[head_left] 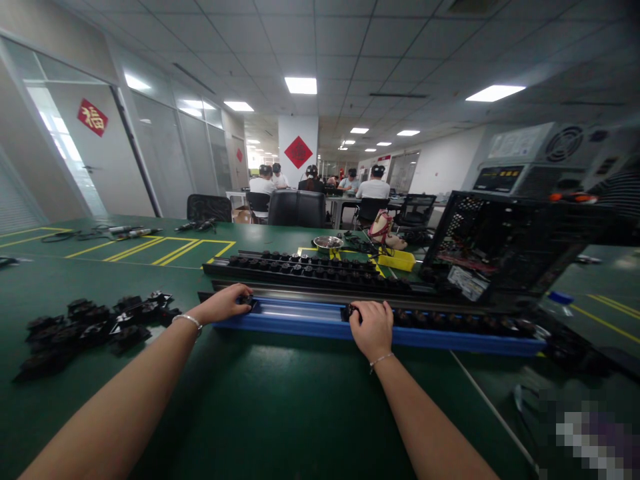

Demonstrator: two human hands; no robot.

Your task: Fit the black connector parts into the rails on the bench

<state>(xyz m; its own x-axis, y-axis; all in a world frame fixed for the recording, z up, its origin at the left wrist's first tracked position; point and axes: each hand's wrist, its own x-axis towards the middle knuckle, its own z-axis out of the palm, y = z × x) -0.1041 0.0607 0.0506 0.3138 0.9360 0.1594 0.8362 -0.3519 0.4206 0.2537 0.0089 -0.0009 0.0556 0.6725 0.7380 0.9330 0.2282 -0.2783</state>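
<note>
A long blue rail (300, 328) with a shiny inner channel lies across the green table in front of me. At its left end, my left hand (225, 304) closes its fingers on a small black part (247, 302) in the channel. My right hand (373, 325) is bent over the middle of the rail, its thumb and fingers closed round another small black part (347, 312), mostly hidden. To the right of that hand, a row of black parts (450, 321) fills the channel. A loose pile of similar black parts (85, 327) lies left of my left arm.
Behind the blue rail lie black rails (300, 268) carrying rows of black parts. An opened computer case (500, 247) stands at the right with a power supply (530, 150) on top. A metal bowl (328, 243) and a yellow tray (397, 260) sit farther back. People sit beyond the table.
</note>
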